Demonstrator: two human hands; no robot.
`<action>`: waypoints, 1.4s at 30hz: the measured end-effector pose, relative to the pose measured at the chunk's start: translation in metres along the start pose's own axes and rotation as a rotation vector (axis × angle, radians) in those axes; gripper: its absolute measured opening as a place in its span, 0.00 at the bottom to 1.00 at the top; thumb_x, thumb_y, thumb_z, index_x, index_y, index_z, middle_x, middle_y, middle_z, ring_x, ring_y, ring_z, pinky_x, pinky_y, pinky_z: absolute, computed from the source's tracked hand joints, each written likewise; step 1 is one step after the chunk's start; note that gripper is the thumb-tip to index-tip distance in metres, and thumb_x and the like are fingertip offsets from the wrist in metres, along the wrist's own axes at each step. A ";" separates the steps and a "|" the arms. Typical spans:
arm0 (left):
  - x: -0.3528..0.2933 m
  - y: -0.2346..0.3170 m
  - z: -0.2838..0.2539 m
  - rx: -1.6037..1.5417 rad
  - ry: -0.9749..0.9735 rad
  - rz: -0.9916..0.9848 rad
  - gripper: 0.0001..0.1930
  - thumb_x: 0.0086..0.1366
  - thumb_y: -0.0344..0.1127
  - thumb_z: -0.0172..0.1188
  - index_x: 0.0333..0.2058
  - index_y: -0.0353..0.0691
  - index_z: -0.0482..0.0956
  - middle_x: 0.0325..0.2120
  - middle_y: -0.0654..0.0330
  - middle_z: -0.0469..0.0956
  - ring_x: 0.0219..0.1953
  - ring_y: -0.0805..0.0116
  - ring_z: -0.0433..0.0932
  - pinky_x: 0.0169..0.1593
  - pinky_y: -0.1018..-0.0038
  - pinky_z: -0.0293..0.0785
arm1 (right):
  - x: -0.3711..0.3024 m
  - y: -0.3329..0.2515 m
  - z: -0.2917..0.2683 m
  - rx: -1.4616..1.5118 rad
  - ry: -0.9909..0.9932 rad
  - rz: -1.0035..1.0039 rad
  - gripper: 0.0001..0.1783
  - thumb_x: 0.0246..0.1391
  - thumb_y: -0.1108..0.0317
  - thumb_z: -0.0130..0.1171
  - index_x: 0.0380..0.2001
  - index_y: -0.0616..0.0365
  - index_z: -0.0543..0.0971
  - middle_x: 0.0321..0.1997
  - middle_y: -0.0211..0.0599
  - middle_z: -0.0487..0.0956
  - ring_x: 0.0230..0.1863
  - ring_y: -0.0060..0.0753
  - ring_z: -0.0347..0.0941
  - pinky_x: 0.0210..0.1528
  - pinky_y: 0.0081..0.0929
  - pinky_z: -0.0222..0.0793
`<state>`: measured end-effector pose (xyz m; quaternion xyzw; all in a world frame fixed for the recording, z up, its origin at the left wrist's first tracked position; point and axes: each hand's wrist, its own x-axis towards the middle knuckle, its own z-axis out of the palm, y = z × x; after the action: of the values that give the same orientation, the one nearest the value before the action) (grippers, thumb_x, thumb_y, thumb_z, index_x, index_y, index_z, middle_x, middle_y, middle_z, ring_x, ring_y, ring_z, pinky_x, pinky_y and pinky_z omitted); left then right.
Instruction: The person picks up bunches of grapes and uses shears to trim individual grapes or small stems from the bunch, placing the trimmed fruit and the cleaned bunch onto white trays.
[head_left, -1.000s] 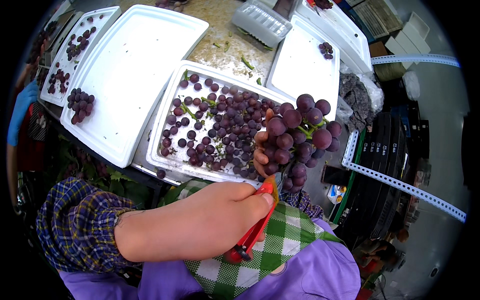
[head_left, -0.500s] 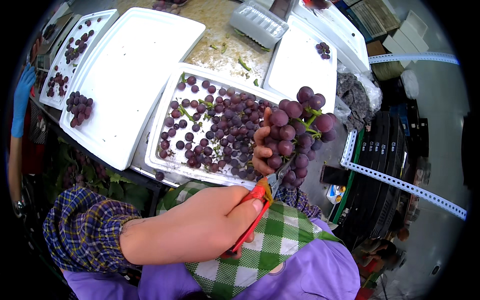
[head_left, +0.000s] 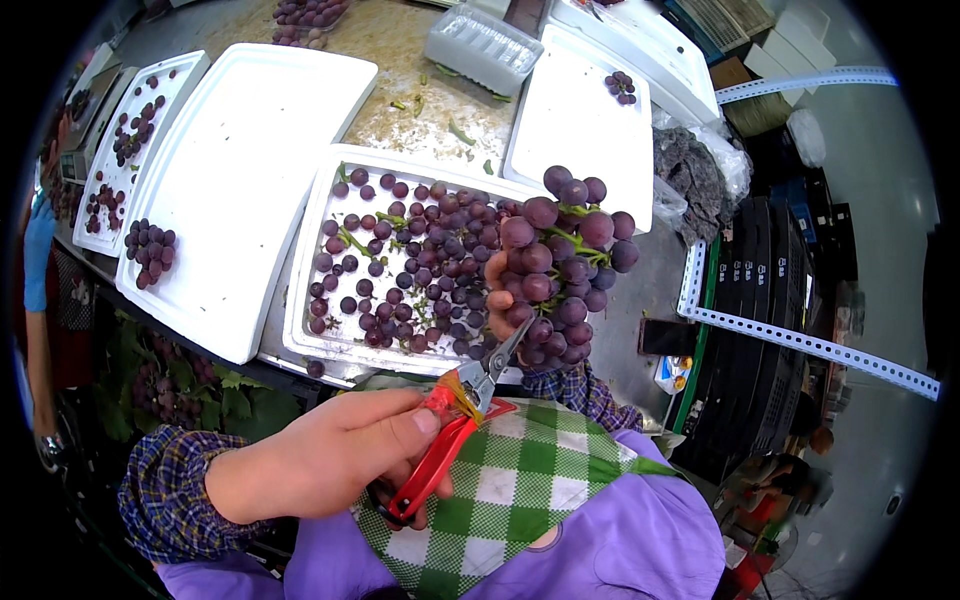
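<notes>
Your left hand (head_left: 345, 450) grips the red-handled clippers (head_left: 470, 392), blades at the lower side of the bunch of grapes (head_left: 573, 268) that your right hand (head_left: 499, 296) clasps above the tray's (head_left: 420, 168) right edge. Loose grapes (head_left: 425, 257) cover the tray.

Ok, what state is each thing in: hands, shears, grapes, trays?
Left hand: closed around the shears.
Shears: tips at the bunch; cannot tell if fully closed.
Right hand: gripping the bunch, partly hidden.
Grape bunch: held up, off the tray.
Near tray: scattered with loose grapes.
Large left tray: mostly bare, one bunch inside.
Right tray: mostly bare, one small bunch.
</notes>
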<state>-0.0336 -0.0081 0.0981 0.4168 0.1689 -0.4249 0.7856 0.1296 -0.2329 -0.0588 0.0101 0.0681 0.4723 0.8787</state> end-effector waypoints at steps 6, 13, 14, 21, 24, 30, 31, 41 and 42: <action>0.002 0.005 0.002 -0.029 -0.031 -0.006 0.26 0.77 0.46 0.41 0.61 0.29 0.63 0.41 0.45 0.81 0.36 0.62 0.82 0.44 0.69 0.79 | 0.001 -0.010 -0.002 -0.245 -0.031 0.023 0.31 0.61 0.44 0.55 0.62 0.46 0.69 0.63 0.29 0.70 0.61 0.31 0.65 0.52 0.42 0.64; -0.005 -0.006 0.000 0.120 0.056 0.113 0.27 0.77 0.47 0.42 0.62 0.29 0.62 0.42 0.43 0.80 0.37 0.58 0.82 0.45 0.68 0.79 | 0.006 -0.010 -0.009 -0.601 -0.074 -0.087 0.30 0.63 0.55 0.55 0.66 0.48 0.63 0.67 0.30 0.65 0.64 0.30 0.64 0.57 0.36 0.68; -0.005 -0.008 -0.001 0.100 0.082 0.126 0.27 0.77 0.47 0.42 0.62 0.29 0.62 0.42 0.43 0.80 0.37 0.57 0.82 0.45 0.68 0.79 | 0.005 -0.010 -0.011 -0.675 -0.084 -0.123 0.30 0.64 0.57 0.55 0.67 0.48 0.62 0.68 0.31 0.64 0.64 0.29 0.64 0.58 0.35 0.68; -0.004 -0.016 -0.009 -0.015 0.132 0.249 0.25 0.77 0.44 0.41 0.61 0.28 0.63 0.42 0.46 0.79 0.40 0.60 0.82 0.48 0.67 0.77 | 0.012 -0.024 -0.052 -1.099 -0.121 -0.295 0.35 0.64 0.70 0.55 0.71 0.48 0.55 0.72 0.31 0.57 0.68 0.28 0.61 0.66 0.27 0.68; 0.006 -0.030 -0.015 0.027 0.257 0.322 0.24 0.77 0.44 0.42 0.61 0.29 0.64 0.43 0.47 0.79 0.41 0.61 0.81 0.48 0.68 0.77 | 0.019 -0.021 -0.031 -0.947 0.019 -0.374 0.27 0.69 0.56 0.48 0.66 0.54 0.60 0.64 0.41 0.68 0.58 0.37 0.72 0.62 0.40 0.74; 0.021 -0.056 -0.043 0.227 0.511 0.354 0.21 0.76 0.42 0.46 0.58 0.31 0.68 0.43 0.54 0.80 0.41 0.69 0.80 0.47 0.72 0.76 | 0.019 -0.024 -0.005 -1.256 0.072 -0.434 0.32 0.70 0.43 0.40 0.65 0.55 0.63 0.62 0.43 0.71 0.57 0.41 0.73 0.60 0.43 0.74; 0.027 -0.059 -0.053 0.275 0.534 0.347 0.21 0.76 0.42 0.46 0.58 0.32 0.68 0.43 0.54 0.80 0.41 0.69 0.80 0.46 0.73 0.76 | 0.015 -0.025 -0.001 -0.737 0.057 -0.326 0.33 0.69 0.42 0.39 0.65 0.55 0.64 0.62 0.43 0.71 0.57 0.42 0.73 0.60 0.43 0.74; 0.060 -0.090 -0.078 0.212 0.563 0.332 0.20 0.76 0.45 0.47 0.53 0.32 0.71 0.41 0.56 0.80 0.37 0.69 0.80 0.44 0.72 0.76 | 0.044 -0.087 -0.008 -0.197 -0.304 -0.133 0.34 0.71 0.42 0.34 0.70 0.50 0.59 0.72 0.42 0.61 0.69 0.45 0.62 0.72 0.51 0.57; 0.061 -0.090 -0.079 0.209 0.558 0.318 0.20 0.76 0.44 0.47 0.54 0.32 0.70 0.41 0.56 0.80 0.38 0.69 0.80 0.44 0.72 0.76 | 0.052 -0.097 -0.007 -0.195 -0.317 -0.128 0.34 0.70 0.41 0.35 0.70 0.50 0.59 0.72 0.42 0.61 0.69 0.46 0.63 0.72 0.51 0.57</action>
<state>-0.0637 -0.0033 -0.0329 0.6164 0.2658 -0.1814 0.7187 0.2378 -0.2434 -0.0795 -0.0050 -0.1165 0.4125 0.9034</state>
